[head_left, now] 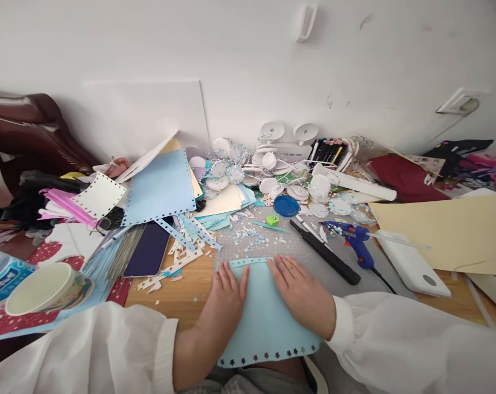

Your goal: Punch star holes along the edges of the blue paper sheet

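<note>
A light blue paper sheet (pixel 261 320) with a punched star border lies on the grey cutting mat (pixel 252 241) in front of me. My left hand (pixel 225 298) rests flat on its left part, fingers stretched out together. My right hand (pixel 303 295) presses flat on its right part, fingers also extended toward the sheet's far edge. Neither hand holds anything. White sleeves cover both arms.
A black knife (pixel 326 253) and a blue glue gun (pixel 357 243) lie right of the sheet. A phone (pixel 148 250), paper scraps, blue punched sheets (pixel 160 189) and a tape roll (pixel 42 287) sit left. Plastic domes, markers (pixel 328 150) and a cream sheet (pixel 449 230) crowd the back and right.
</note>
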`<act>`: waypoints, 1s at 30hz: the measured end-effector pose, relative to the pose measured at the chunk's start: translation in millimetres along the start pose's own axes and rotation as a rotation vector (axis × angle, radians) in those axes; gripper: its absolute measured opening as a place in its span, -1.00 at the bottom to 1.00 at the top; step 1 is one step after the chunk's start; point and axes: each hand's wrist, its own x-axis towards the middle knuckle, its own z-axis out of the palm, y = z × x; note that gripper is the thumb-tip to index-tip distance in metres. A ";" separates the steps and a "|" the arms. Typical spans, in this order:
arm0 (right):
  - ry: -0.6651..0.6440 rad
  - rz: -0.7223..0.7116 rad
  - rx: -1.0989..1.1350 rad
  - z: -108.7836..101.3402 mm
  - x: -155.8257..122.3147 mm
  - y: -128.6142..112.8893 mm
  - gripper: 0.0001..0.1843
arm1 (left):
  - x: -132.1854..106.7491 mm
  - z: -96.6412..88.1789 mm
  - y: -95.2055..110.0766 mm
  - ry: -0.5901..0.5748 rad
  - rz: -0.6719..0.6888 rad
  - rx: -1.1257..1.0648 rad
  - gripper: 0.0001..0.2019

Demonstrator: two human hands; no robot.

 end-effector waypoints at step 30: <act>-0.178 -0.033 0.495 -28.1 -20.7 55.5 -0.57 | -20.1 7.9 -15.0 0.057 -0.028 -0.006 -0.29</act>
